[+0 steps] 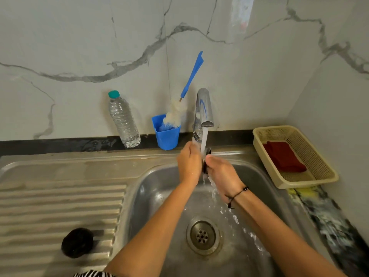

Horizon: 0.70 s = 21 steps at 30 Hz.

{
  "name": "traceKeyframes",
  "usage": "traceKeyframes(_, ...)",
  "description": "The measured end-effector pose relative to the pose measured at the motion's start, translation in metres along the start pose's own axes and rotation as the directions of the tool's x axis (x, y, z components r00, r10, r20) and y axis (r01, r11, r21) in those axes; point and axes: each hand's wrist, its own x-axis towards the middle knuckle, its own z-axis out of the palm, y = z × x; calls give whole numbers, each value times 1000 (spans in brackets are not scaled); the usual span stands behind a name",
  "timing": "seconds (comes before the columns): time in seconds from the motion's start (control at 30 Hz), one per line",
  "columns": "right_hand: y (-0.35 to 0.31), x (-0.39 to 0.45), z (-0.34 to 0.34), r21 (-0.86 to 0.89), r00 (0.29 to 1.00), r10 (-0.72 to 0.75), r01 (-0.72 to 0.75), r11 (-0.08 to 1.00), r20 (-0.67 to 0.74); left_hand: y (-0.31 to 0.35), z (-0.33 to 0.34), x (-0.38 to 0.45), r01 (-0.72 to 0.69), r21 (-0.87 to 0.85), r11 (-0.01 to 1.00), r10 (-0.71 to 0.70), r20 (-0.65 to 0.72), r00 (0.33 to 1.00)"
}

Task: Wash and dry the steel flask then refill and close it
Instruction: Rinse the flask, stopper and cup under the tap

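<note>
Water runs from the chrome tap into the steel sink. Under the stream my right hand grips a small dark round piece, which looks like a flask lid; most of it is hidden between my hands. My left hand is curled against its left side, fingers up near the tap's base. A second dark round object sits on the ribbed drainboard at lower left. I cannot make out the flask body.
Behind the sink stand a clear water bottle with a teal cap and a blue cup holding a blue-handled bottle brush. A cream basket with a red cloth sits at the right. The drain is open.
</note>
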Motion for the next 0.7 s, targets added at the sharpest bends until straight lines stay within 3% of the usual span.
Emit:
traceKeyframes(0.07, -9, 0, 7, 177, 994, 14, 5, 984, -106, -6, -4, -6, -326, 105, 939, 321, 65, 945)
traceKeyframes(0.17, -20, 1, 11, 473, 994, 34, 18, 881, -101, -23, -13, -12, -709, 207, 674, 675, 217, 705)
traceKeyframes(0.23, -19, 0, 15, 588, 993, 66, 3, 809, -96, -31, -17, -7, -799, 307, 516, 763, 258, 592)
traceKeyframes(0.3, -17, -2, 21, 649, 987, 130, -40, 760, -91, -30, -17, -5, -790, 455, 411, 803, 229, 550)
traceKeyframes(0.37, -16, -3, 25, 680, 982, 166, -62, 731, -89, -25, -15, -4, -730, 508, 457, 782, 161, 602)
traceKeyframes(0.47, -14, -2, 23, 626, 983, 131, -23, 779, -126, -13, -11, -7, -637, 431, 639, 656, 127, 744)
traceKeyframes(0.57, -15, -1, 19, 502, 982, 78, 21, 865, -174, 9, -6, -4, -323, 270, 907, 305, 104, 946)
traceKeyframes(0.63, -19, -2, 16, 483, 981, 55, 43, 875, -187, 21, -3, 3, -48, 212, 976, 30, 86, 996)
traceKeyframes(0.67, -22, -2, 15, 486, 981, 41, 56, 872, -187, 26, -1, 3, 16, 171, 985, -29, 76, 997)
traceKeyframes(0.7, -26, -2, 14, 495, 983, 32, 64, 867, -183, 29, 1, 0, -39, 151, 988, 31, 58, 998)
